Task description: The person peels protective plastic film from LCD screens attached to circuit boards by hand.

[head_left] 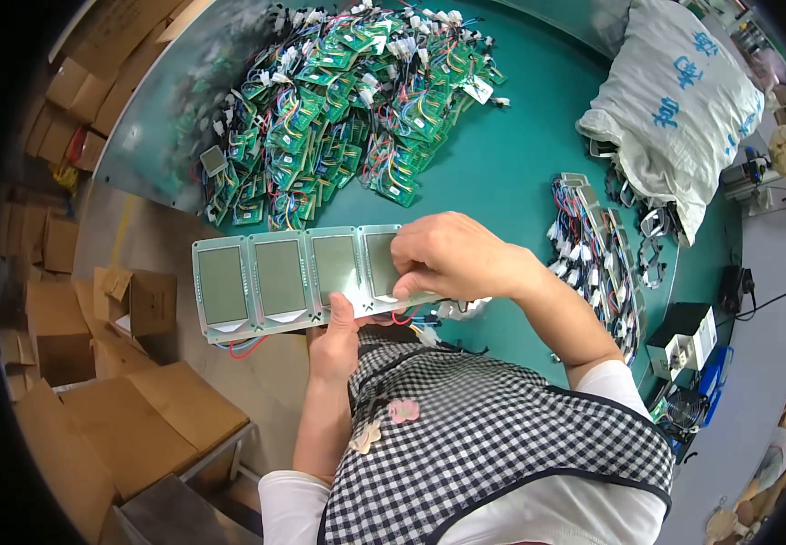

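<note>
My left hand (pixel 334 350) grips a strip of joined circuit boards (pixel 277 318) by its lower edge, thumb on the front. Several grey rectangular display screens (pixel 281 275) sit side by side on the strip, with whitish tabs along their lower edges. Over the rightmost screen (pixel 380 259), my right hand (pixel 452 259) has its fingers curled and pinched against the board. What lies between those fingertips is hidden. Red and blue wires (pixel 248 348) and white connectors (pixel 427 334) hang below the strip.
A large heap of wired green circuit boards (pixel 320 118) covers the far left of the green table (pixel 511 154). To the right lie more wired strips (pixel 593 254) and a white woven sack (pixel 670 100). Cardboard boxes (pixel 143 422) stand at the left beside the table.
</note>
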The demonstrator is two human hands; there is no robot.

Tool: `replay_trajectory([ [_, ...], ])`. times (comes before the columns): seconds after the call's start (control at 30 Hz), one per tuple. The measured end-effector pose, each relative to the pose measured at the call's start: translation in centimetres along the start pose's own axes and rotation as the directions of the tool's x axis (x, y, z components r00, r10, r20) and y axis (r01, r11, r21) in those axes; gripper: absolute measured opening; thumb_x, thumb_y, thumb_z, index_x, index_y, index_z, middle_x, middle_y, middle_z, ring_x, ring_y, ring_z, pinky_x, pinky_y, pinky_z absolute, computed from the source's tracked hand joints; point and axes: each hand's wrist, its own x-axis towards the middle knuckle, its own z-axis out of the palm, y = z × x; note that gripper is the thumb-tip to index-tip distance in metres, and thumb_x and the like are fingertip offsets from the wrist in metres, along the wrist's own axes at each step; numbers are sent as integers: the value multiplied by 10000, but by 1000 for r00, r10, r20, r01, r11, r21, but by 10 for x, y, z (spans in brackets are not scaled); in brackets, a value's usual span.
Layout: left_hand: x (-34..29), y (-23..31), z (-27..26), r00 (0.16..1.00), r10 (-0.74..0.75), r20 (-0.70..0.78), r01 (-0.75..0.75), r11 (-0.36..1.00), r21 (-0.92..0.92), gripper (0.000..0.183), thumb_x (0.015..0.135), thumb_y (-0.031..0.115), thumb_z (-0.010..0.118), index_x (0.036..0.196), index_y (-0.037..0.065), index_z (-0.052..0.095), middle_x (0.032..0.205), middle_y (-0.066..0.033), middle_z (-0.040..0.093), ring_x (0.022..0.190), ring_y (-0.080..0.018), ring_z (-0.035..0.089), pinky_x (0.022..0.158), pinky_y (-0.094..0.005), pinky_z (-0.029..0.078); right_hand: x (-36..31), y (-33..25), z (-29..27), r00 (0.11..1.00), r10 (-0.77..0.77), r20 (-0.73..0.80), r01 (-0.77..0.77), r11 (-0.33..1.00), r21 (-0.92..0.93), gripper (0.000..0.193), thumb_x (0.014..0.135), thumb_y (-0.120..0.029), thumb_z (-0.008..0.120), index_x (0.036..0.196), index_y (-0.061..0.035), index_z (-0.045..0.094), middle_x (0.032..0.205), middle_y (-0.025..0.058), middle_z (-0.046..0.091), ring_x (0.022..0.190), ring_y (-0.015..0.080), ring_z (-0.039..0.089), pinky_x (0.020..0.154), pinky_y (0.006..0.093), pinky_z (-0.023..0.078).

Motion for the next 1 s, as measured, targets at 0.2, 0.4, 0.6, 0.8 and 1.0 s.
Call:
replay_trajectory([
  [0.2, -7, -13, -17, 993, 80, -87, -75, 995, 61, 389, 823, 157, 538, 1149, -13, 411, 1011, -101, 540, 896, -195, 542, 775, -311, 443, -1, 0, -2, 997, -8, -76, 6, 1000, -20, 227, 668, -194, 673, 689, -26, 522, 607, 71, 495, 575, 233, 510, 512, 317, 396],
  [0.4, -4, 13, -9, 999, -3, 37, 0, 996, 84, 377, 713, 6, 579, 1077, -13, 480, 1004, -87, 541, 910, -178, 530, 814, -308, 415, 2, 10, -16, 982, 186, 16, -177, 899, 402, 185, 712, -152, 651, 823, -6, 630, 704, 53, 576, 619, 113, 537, 575, 240, 438],
  [0.6, -5, 12, -13, 999, -44, 20, 45, 998, -36, 406, 669, -22, 582, 1061, -3, 480, 993, -85, 535, 917, -189, 528, 812, -327, 418, -1, 16, -16, 963, 228, 143, -264, 703, 660, 158, 707, -69, 639, 827, 33, 630, 715, 27, 592, 648, 79, 537, 595, 214, 445],
  [0.8, -5, 13, -16, 996, -63, 61, 68, 994, -82, 425, 661, -9, 604, 1067, 4, 478, 988, -75, 532, 914, -185, 525, 813, -332, 417, -1, 19, -16, 944, 245, 223, -327, 587, 740, 156, 691, -24, 645, 835, 36, 632, 724, 24, 610, 638, 67, 542, 605, 191, 452],
  [1.0, -4, 15, -16, 995, -58, 85, 66, 994, -91, 395, 671, -5, 596, 1051, 7, 489, 967, -68, 534, 888, -182, 529, 787, -321, 425, -1, 17, -16, 943, 263, 205, -323, 563, 761, 168, 678, -37, 676, 830, 23, 640, 712, 34, 617, 630, 72, 548, 600, 199, 456],
])
